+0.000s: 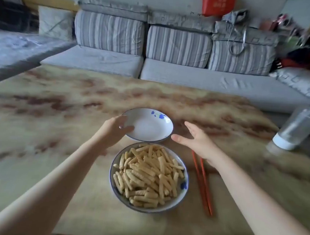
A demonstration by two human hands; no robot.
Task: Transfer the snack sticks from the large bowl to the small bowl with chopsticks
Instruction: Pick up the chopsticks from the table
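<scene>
Two hands flank the empty small white blue-flowered bowl (149, 125). The left hand (111, 132) pinches its rim, likely positioning it; the right hand (197, 143) hovers just beside, fingers (190, 126) spread. Ridged yellow snack sticks (148, 176) fill the large white bowl (182, 196); red chopsticks (203, 185) lie untouched alongside.

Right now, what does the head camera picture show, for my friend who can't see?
A left hand holds the rim of an empty small bowl, with the right hand open beside it. Nearer sits a large bowl full of snack sticks, red chopsticks lying to its right.
</scene>
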